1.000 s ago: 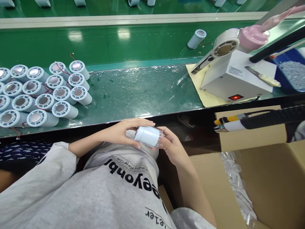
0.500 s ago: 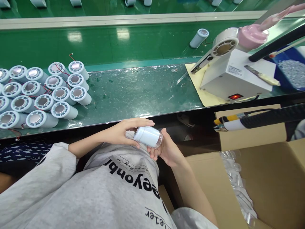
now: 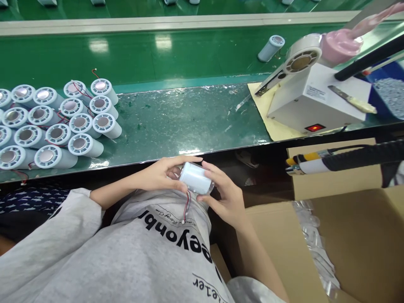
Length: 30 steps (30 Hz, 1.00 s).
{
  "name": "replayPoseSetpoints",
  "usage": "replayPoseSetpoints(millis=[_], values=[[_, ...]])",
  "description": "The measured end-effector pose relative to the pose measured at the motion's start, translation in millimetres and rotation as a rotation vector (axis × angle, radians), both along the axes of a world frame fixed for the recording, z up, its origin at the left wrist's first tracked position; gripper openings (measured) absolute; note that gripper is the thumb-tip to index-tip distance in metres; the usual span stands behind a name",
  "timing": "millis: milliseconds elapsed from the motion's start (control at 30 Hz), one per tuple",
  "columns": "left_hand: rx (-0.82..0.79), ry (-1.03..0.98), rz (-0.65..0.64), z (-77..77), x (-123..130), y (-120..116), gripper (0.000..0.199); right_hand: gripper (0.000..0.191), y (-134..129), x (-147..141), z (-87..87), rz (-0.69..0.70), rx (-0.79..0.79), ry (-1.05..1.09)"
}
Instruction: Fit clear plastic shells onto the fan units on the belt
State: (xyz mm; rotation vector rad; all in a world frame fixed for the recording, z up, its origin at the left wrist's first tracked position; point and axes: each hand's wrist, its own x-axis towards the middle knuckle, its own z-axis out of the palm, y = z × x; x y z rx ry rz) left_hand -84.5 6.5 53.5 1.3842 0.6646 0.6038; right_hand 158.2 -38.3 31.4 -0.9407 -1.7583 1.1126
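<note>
A pale blue cylinder in a clear cover lies between my two hands, over my lap and just in front of the bench edge. My left hand grips its left end, thumb below and fingers above. Around the right end, my right hand is closed with its thumb underneath. A red wire with a small white plug hangs from the cylinder near my left thumb. Several similar blue cylinders with round metal discs in their ends lie grouped at the left of the bench.
At the right stand a white machine with a red lit switch and a blue bin. A lone cylinder lies on the green belt. Below right, an open cardboard box holds clear plastic pieces, with a black-sleeved tool above.
My right hand has moved up around the right end of the cylinder. The cylinder has been turned, and its red wire now hangs in view. My left hand stays on the left end.
</note>
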Motion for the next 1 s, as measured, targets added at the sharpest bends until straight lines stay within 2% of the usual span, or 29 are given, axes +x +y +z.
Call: replayPoseSetpoints(millis=[67, 133, 233, 533, 767, 900, 1000], values=[[0.084, 0.003, -0.032, -0.4, -2, 3, 0.075, 0.057, 0, 0, 1.2, -0.008, -0.215, 0.120], [0.119, 0.014, -0.052, -1.4, -4, 4, 0.073, 0.061, 0, 0, 2.1, -0.026, -0.365, 0.199], [0.061, 0.005, -0.078, -3.8, -6, 2, 0.073, 0.059, -1, 0, 2.6, -0.040, -0.439, 0.186], [0.007, -0.049, -0.095, -6.6, -7, 1, 0.075, 0.050, -6, 4, -0.7, -0.041, -0.272, 0.043], [-0.013, -0.026, -0.129, -8.8, -2, 6, 0.074, 0.048, -15, 7, -7.6, -0.103, -0.302, 0.132], [-0.038, -0.064, -0.221, -20.7, 23, 20, 0.075, 0.049, -28, 20, -21.8, -0.219, -0.319, 0.233], [-0.125, -0.148, -0.286, -41.7, 68, 39, 0.078, 0.056, -37, 37, -44.6, -0.482, -0.285, 0.318]])
